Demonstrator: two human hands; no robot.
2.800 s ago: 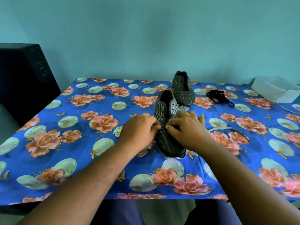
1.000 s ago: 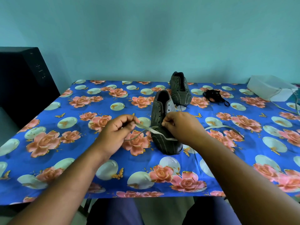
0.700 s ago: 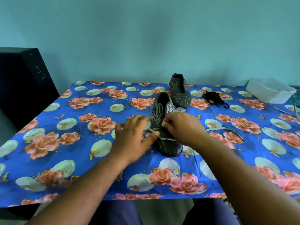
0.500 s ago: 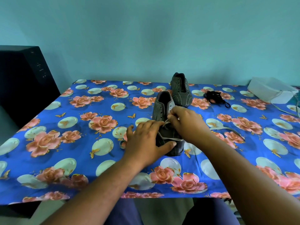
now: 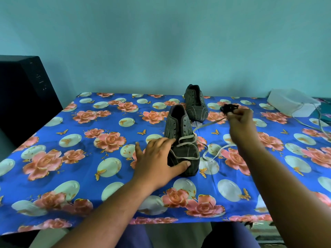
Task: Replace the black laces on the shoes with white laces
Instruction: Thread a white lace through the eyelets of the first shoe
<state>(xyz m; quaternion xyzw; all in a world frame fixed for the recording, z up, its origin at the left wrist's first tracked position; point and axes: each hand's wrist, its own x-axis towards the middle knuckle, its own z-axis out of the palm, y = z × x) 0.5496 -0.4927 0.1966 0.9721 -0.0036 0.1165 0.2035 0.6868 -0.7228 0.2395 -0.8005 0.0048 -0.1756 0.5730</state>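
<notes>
Left hand (image 5: pixel 157 158) spread flat against ribbed grey shoe (image 5: pixel 180 140), right hand (image 5: pixel 240 120) pinching flat white lace (image 5: pixel 207 124) taut

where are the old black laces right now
In the head view, the black laces lie bunched on the floral tablecloth at far right of centre, between the far shoe and the white box.

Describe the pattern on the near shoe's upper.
Dark grey with thin pale stripes on the near shoe, clearest in the head view.
</notes>
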